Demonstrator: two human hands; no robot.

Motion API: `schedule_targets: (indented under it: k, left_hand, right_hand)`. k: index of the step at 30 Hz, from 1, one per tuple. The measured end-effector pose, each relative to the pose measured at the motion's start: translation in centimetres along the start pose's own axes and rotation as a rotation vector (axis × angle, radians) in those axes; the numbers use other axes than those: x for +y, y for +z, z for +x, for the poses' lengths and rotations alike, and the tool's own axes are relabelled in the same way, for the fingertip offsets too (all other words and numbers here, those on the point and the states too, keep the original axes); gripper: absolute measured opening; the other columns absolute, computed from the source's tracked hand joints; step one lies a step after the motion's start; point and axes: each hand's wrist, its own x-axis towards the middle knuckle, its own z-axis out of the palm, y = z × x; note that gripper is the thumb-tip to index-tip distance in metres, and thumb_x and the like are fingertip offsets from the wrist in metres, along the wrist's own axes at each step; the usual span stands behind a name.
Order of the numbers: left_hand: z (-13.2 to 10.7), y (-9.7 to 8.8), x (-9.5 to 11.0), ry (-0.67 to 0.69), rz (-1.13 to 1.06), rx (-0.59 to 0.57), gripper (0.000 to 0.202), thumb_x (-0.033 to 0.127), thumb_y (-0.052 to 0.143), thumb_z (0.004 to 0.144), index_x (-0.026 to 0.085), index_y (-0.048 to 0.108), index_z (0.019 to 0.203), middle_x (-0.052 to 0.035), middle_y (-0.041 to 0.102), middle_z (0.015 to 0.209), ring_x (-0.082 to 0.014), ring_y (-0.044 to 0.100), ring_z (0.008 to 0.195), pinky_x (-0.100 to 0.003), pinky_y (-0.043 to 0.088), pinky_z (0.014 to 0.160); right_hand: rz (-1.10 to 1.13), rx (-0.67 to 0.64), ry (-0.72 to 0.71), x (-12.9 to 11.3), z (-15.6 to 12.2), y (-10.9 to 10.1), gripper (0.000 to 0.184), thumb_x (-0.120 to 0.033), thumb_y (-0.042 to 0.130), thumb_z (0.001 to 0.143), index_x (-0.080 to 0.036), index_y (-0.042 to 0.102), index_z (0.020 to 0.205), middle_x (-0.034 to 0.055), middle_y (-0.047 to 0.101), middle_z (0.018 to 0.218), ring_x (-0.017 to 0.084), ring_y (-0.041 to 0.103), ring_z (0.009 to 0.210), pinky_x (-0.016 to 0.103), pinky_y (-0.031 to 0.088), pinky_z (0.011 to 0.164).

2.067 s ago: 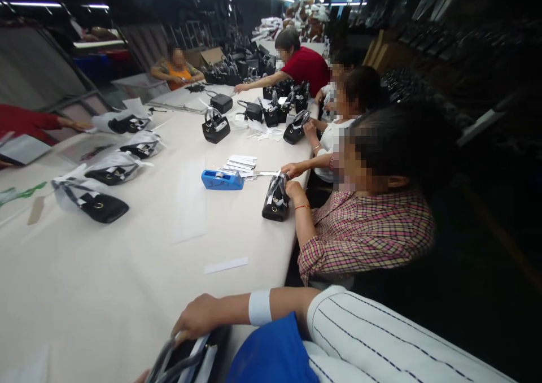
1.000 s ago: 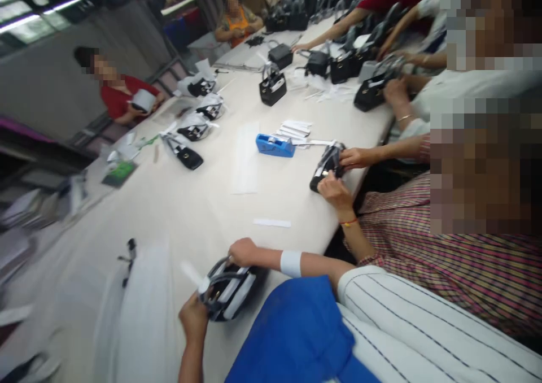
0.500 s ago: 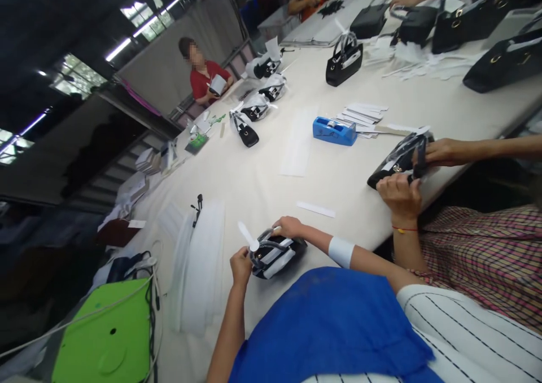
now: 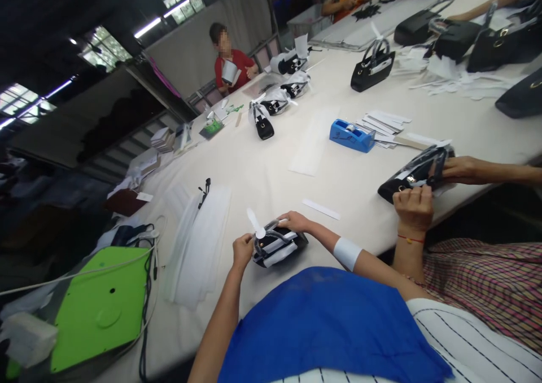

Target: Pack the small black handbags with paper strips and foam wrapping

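A small black handbag [image 4: 299, 240] rests on the pale table right in front of me. Its two handles are wrapped in grey, and white paper lies along its top and front. At its left end, my left hand [image 4: 243, 249] is closed in a pinch at the bag's edge, beside the white tag [image 4: 254, 223] that sticks up from the handle. My right hand [image 4: 295, 221] grips the bag's far upper rim, its fingertips partly hidden behind the handle. A white paper strip [image 4: 320, 209] lies on the table beyond the right hand.
To my right, a co-worker's hands [image 4: 412, 208] hold another black handbag [image 4: 387, 186]. A blue tape dispenser [image 4: 351, 136] stands near stacked paper strips [image 4: 383, 124]. White sheets [image 4: 203, 247] lie left of me, past them a green panel [image 4: 101, 309] with cables. More wrapped bags [image 4: 263, 124] stand farther back.
The whole view has swung a little, so table and room appear shifted. Both my hands keep their hold at the handbag. The person in red has moved one hand away from the grey item.
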Motion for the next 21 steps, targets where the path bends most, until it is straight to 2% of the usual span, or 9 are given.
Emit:
schedule_targets:
  k: [2,5,8,10,12,15,18,21]
  left_hand:
    - [-0.1,0.2,0.1,-0.022,-0.033,0.03,0.022,0.032,0.058,0.07,0.014,0.069,0.07,0.0029,0.06,0.057,-0.0111,0.051,0.058,-0.02,0.036,0.055]
    - [-0.4,0.1,0.0,-0.046,-0.105,0.032,0.019,0.03,0.063,0.066,0.014,0.071,0.071,0.001,0.065,0.06,-0.012,0.055,0.059,-0.022,0.04,0.057]
    - [-1.2,-0.1,-0.9,-0.06,-0.197,-0.009,0.027,0.032,0.068,0.065,0.014,0.074,0.084,-0.0042,0.072,0.073,-0.015,0.062,0.066,-0.024,0.046,0.063]
    - [-2.0,-0.3,-2.3,-0.074,-0.24,-0.009,0.036,0.037,0.069,0.067,0.014,0.073,0.094,-0.0079,0.073,0.086,-0.0171,0.065,0.075,-0.026,0.049,0.069]
    - [-2.7,-0.7,-4.5,-0.108,-0.251,0.037,0.04,0.04,0.066,0.07,0.014,0.071,0.1,-0.0107,0.073,0.095,-0.0186,0.066,0.083,-0.029,0.051,0.075]
    - [-3.1,-2.7,-8.6,-0.221,-0.169,0.196,0.036,0.038,0.06,0.076,0.013,0.069,0.101,-0.012,0.071,0.1,-0.0208,0.065,0.092,-0.034,0.05,0.084]
    - [-2.6,-6.2,-13.3,-0.343,0.026,0.382,0.033,0.03,0.056,0.079,0.014,0.064,0.106,-0.0134,0.065,0.113,-0.0251,0.058,0.108,-0.042,0.043,0.097]
    - [-1.6,-9.9,-17.3,-0.382,0.23,0.444,0.045,0.026,0.057,0.078,0.013,0.054,0.121,-0.017,0.05,0.133,-0.0285,0.04,0.129,-0.045,0.029,0.108]
  right_hand:
    - [-0.019,0.023,0.015,-0.1,-0.2,0.2,0.035,-0.043,0.06,0.079,-0.027,0.071,0.109,0.0001,0.072,0.1,0.023,0.065,0.096,0.028,0.047,0.082]
    - [0.014,0.058,-0.005,0.1,-0.7,0.6,0.041,-0.045,0.062,0.077,-0.024,0.07,0.11,0.0022,0.068,0.112,0.025,0.062,0.106,0.031,0.045,0.093]
    - [0.062,0.062,0.001,1.1,-1.1,0.9,0.049,-0.048,0.065,0.073,-0.021,0.068,0.113,0.0051,0.065,0.119,0.027,0.058,0.114,0.036,0.041,0.1]
    - [0.092,0.068,-0.004,1.7,-1.4,1.1,0.052,-0.048,0.068,0.07,-0.022,0.067,0.114,0.0058,0.064,0.12,0.028,0.057,0.115,0.038,0.041,0.101]
    - [0.111,0.078,-0.008,1.9,-2.0,1.2,0.053,-0.047,0.07,0.068,-0.022,0.067,0.115,0.0065,0.063,0.121,0.028,0.056,0.115,0.04,0.042,0.102]
    - [0.148,0.087,0.007,1.6,-3.2,1.2,0.054,-0.047,0.07,0.07,-0.022,0.065,0.117,0.008,0.061,0.124,0.029,0.054,0.118,0.043,0.042,0.102]
    - [0.195,0.149,0.016,1.5,-5.0,1.1,0.056,-0.048,0.067,0.072,-0.024,0.062,0.122,0.0077,0.057,0.13,0.03,0.049,0.124,0.045,0.041,0.104]
    - [0.249,0.283,0.046,1.7,-7.3,0.9,0.058,-0.049,0.066,0.073,-0.025,0.059,0.125,0.0062,0.053,0.134,0.029,0.048,0.125,0.043,0.043,0.104]
